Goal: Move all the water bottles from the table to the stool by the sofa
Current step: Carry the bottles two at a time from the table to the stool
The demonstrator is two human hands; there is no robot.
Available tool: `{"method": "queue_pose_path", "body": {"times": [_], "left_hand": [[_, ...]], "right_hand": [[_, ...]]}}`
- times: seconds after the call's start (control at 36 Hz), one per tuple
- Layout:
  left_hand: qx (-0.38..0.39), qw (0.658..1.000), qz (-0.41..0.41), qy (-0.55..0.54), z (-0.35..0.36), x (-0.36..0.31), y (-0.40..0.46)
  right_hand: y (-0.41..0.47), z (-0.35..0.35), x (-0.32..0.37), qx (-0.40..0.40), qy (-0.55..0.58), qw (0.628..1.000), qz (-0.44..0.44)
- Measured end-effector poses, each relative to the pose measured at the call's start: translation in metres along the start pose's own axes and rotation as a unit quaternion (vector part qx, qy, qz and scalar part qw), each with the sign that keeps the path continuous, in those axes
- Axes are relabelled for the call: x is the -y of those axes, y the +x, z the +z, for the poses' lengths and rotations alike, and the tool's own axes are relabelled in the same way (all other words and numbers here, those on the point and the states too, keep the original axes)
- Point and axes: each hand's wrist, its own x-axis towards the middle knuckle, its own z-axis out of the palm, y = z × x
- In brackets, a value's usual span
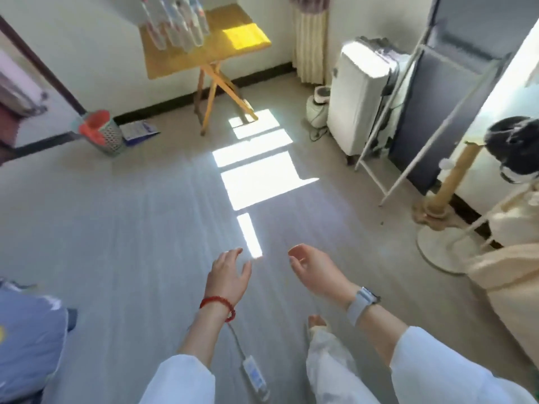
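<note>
Several clear water bottles (pixel 175 21) with red-and-blue labels stand grouped on the left part of a small wooden folding table (pixel 210 53) against the far wall. My left hand (pixel 229 272), with a red bead bracelet, hangs over the floor with relaxed, spread fingers and holds nothing. My right hand (pixel 313 268), with a grey watch on the wrist, is beside it, loosely curled and empty. Both hands are far from the table. The stool and sofa are not in view.
A bin with an orange liner (pixel 100 132) sits by the left wall. A white heater (pixel 361 97), a white rack (pixel 408 121) and a stand with clothes (pixel 449 199) line the right side. A power strip (pixel 255 377) lies by my feet. Blue fabric (pixel 26 339) is at lower left.
</note>
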Motion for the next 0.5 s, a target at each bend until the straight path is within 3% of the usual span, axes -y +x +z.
{"method": "queue_pose_path", "body": {"times": [0.25,0.5], "left_hand": [[-0.085,0.994,-0.063,0.035,-0.069,-0.010,0.138],[-0.139,0.976,-0.168,0.016,-0.135,0.056,0.240]], "right_hand": [[0.187,-0.026,0.074,0.086,-0.153,0.978,-0.117],[0.335,0.005,0.168,0.147,-0.175,0.952,-0.206]]}}
